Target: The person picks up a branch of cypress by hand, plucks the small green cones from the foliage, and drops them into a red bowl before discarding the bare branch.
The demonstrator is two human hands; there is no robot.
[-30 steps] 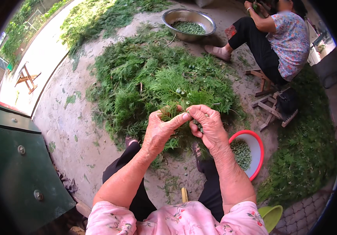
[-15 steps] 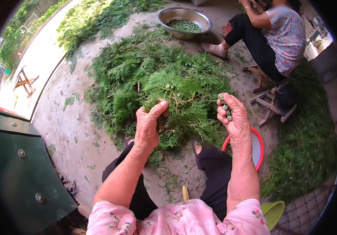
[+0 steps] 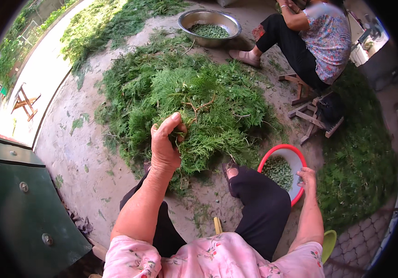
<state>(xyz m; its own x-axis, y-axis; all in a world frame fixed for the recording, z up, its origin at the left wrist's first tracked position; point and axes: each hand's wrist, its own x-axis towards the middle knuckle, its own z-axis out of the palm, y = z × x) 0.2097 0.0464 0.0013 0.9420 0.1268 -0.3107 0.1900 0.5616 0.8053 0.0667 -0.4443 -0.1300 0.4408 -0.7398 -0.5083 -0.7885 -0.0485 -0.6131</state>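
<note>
My left hand (image 3: 166, 141) is closed around the stem of a leafy green conifer branch (image 3: 198, 109), with the thumb pointing up. The branch spreads over a heap of similar cut greenery (image 3: 134, 88), so where it ends is hard to tell. Over at the right, my right hand (image 3: 307, 178) is at the inner right side of a red-rimmed basin (image 3: 280, 147). Its fingers are curled, and a bit of grey-green cones shows at the fingertips. Small green cones (image 3: 277, 171) lie gathered in the basin, beside my right knee.
Opposite me a person (image 3: 324, 37) sits on a low wooden stool, near a steel basin (image 3: 190, 34) of green cones. Another folding stool (image 3: 311, 116) carries a dark item. More greenery (image 3: 356, 171) lies along the right. A green metal panel (image 3: 23, 204) stands at left.
My right hand has moved down and right from beside the branch to the red-rimmed basin, carrying green cones. My left hand keeps its grip on the branch, slightly lower and more left.
</note>
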